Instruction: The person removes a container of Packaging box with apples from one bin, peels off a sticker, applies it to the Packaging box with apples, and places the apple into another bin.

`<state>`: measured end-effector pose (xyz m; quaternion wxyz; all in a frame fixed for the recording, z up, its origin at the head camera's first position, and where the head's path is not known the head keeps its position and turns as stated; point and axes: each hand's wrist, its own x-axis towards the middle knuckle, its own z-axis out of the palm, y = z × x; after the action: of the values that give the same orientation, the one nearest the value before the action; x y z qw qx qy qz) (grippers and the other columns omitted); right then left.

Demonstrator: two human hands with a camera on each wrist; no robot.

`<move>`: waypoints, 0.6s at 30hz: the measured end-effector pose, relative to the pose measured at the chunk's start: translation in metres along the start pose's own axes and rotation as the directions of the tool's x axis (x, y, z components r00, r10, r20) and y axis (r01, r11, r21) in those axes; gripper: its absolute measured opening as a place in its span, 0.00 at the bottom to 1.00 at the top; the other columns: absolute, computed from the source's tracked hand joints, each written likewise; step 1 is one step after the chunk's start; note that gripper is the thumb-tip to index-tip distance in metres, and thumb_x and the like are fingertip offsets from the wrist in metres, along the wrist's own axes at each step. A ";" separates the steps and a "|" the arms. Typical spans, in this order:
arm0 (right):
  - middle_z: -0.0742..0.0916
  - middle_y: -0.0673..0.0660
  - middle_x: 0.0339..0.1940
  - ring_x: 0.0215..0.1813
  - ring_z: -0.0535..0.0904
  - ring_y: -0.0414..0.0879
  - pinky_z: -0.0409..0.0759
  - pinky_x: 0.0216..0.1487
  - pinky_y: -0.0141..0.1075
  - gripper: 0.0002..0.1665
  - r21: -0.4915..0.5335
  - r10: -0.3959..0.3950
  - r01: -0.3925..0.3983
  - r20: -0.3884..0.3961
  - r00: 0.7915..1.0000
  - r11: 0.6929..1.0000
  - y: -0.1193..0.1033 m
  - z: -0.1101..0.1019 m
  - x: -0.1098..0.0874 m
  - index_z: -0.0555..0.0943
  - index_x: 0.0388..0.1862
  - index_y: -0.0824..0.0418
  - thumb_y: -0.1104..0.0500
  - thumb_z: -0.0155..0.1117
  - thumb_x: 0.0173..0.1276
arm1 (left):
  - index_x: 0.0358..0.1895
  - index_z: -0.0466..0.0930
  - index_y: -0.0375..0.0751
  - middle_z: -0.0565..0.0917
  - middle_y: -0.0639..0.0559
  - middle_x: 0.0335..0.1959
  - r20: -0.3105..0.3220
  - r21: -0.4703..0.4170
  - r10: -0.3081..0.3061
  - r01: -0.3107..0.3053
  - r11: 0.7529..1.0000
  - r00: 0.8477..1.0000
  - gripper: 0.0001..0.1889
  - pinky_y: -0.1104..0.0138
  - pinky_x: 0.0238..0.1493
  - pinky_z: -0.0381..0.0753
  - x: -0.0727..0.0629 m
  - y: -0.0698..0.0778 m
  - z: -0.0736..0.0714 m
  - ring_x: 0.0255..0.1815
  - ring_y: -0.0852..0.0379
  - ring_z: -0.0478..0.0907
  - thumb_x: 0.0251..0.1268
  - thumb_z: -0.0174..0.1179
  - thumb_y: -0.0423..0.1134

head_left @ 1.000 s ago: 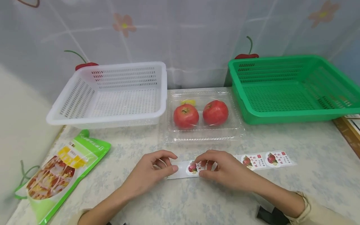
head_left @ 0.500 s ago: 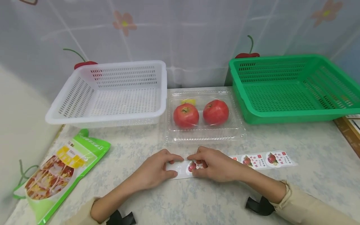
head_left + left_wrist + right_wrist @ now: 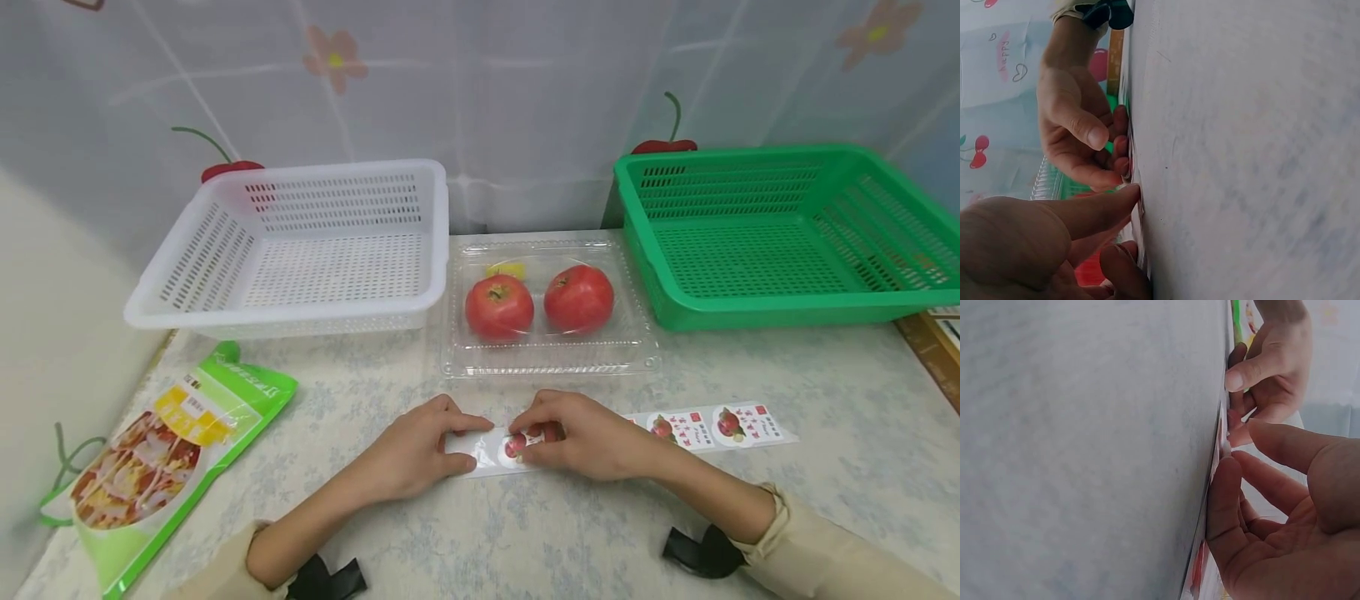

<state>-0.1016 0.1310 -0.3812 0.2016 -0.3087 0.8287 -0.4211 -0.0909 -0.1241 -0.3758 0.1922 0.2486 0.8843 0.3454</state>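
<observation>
- Near the middle of the counter [image 3: 487, 542], one white label strip [image 3: 482, 450] lies below the clear container, slanting slightly up to the right.
- Left hand [image 3: 416, 448]: half open, thumb and forefinger spread, their tips pressing opposite edges of the strip's blank left end.
- Right hand [image 3: 581, 437]: partly curled over the strip, thumb and forefinger parted at a printed label's left side; whether they have hold of its edge, I cannot tell.
- Two labels, [image 3: 678, 431] and [image 3: 749, 423], show beyond the right hand, and at least one more sits partly under it; each has a red fruit picture, red lettering and a small red square, the characters too small to read.
- One clear container [image 3: 547, 367] with two red fruits, [image 3: 498, 308] and [image 3: 578, 300], and one yellow piece [image 3: 507, 271].
- Two baskets: white [image 3: 285, 321] on the left, green [image 3: 802, 312] on the right.
- One green bag [image 3: 180, 450] at far left; its print is illegible.
- "Happy" is written on the curtain [image 3: 991, 94] behind.
</observation>
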 end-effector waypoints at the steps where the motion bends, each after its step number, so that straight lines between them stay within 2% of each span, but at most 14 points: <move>1: 0.79 0.43 0.31 0.34 0.73 0.40 0.75 0.35 0.32 0.11 0.003 -0.003 0.003 -0.002 1.000 1.000 0.000 0.000 0.000 0.86 0.47 0.58 0.60 0.70 0.65 | 0.58 0.83 0.47 0.72 0.57 0.35 -0.001 0.002 0.001 -0.001 1.000 1.000 0.20 0.68 0.26 0.69 0.000 0.000 0.000 0.25 0.62 0.66 0.61 0.70 0.37; 4: 0.79 0.44 0.32 0.34 0.74 0.40 0.75 0.36 0.32 0.08 0.011 -0.011 0.011 -0.006 1.000 1.000 0.001 0.000 0.000 0.85 0.43 0.54 0.61 0.70 0.65 | 0.58 0.83 0.47 0.72 0.57 0.34 -0.004 0.005 0.001 -0.001 1.000 1.000 0.20 0.68 0.26 0.68 0.000 0.000 0.000 0.25 0.62 0.66 0.61 0.70 0.37; 7: 0.79 0.45 0.32 0.35 0.74 0.41 0.75 0.37 0.32 0.09 0.017 -0.018 0.018 -0.011 1.000 1.000 0.002 0.000 -0.001 0.83 0.43 0.54 0.63 0.70 0.65 | 0.58 0.83 0.47 0.71 0.57 0.35 -0.005 0.004 0.002 -0.002 1.000 1.000 0.20 0.68 0.26 0.68 0.000 0.000 0.001 0.25 0.62 0.66 0.61 0.69 0.37; 14: 0.78 0.48 0.33 0.33 0.73 0.39 0.75 0.36 0.32 0.20 -0.007 -0.004 0.004 -0.020 1.000 1.000 0.000 0.000 -0.001 0.81 0.55 0.62 0.63 0.71 0.64 | 0.58 0.83 0.48 0.72 0.57 0.35 -0.010 0.013 0.005 -0.005 1.000 1.000 0.20 0.68 0.26 0.68 0.000 0.000 0.002 0.25 0.61 0.66 0.61 0.69 0.37; 18: 0.77 0.48 0.31 0.32 0.72 0.38 0.74 0.34 0.31 0.18 -0.039 0.010 -0.010 -0.004 1.000 0.999 -0.002 0.001 0.000 0.83 0.52 0.62 0.62 0.71 0.62 | 0.57 0.83 0.48 0.72 0.56 0.36 -0.015 0.025 0.001 0.000 1.000 1.000 0.20 0.68 0.26 0.68 -0.001 0.000 0.002 0.25 0.62 0.67 0.60 0.70 0.36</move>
<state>-0.1003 0.1296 -0.3795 0.1963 -0.3074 0.8386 -0.4045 -0.0890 -0.1232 -0.3771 0.1822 0.2486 0.8899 0.3363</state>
